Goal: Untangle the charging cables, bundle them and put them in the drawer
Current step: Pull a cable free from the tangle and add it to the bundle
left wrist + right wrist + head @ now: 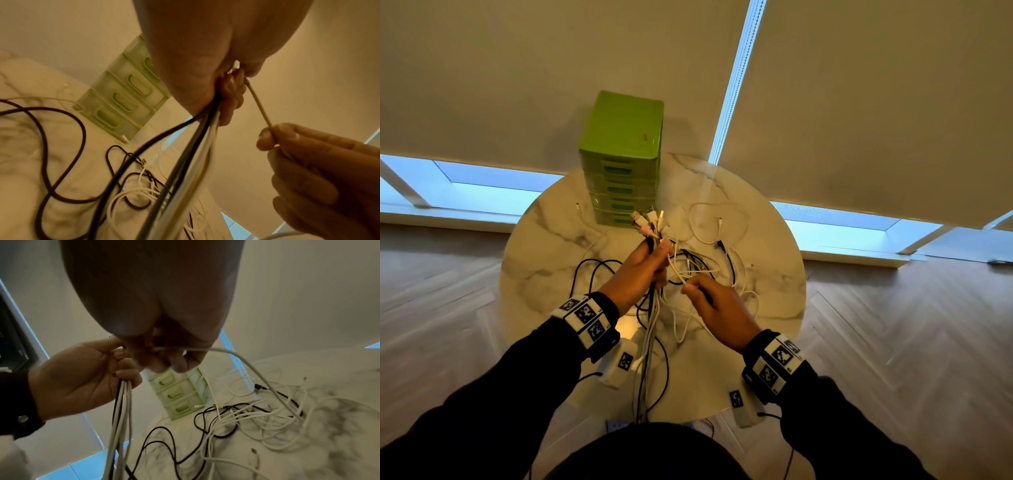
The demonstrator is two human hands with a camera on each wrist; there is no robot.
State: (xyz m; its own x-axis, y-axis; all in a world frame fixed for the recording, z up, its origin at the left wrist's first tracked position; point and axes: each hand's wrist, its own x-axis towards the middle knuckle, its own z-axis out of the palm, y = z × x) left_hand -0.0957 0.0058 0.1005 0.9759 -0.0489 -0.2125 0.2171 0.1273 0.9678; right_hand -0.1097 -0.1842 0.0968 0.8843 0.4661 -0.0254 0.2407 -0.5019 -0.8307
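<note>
My left hand (pixel 650 263) grips a bunch of black and white charging cables (pixel 650 329) just below their plugs (pixel 649 219), which fan out above the fist; the cords hang toward my body. My right hand (pixel 697 287) pinches one white cable (pixel 259 104) that runs taut to the left fist. In the right wrist view that white cable (pixel 236 353) trails down into the loose tangle (pixel 257 417) on the round marble table (pixel 551 260). Behind the hands stands a green drawer unit (pixel 623 161), its drawers closed.
More white cable loops (pixel 719 222) lie on the right of the table, black loops (pixel 592 270) on the left. A power strip (pixel 616 426) sits on the wood floor under the table. Roller blinds cover windows behind.
</note>
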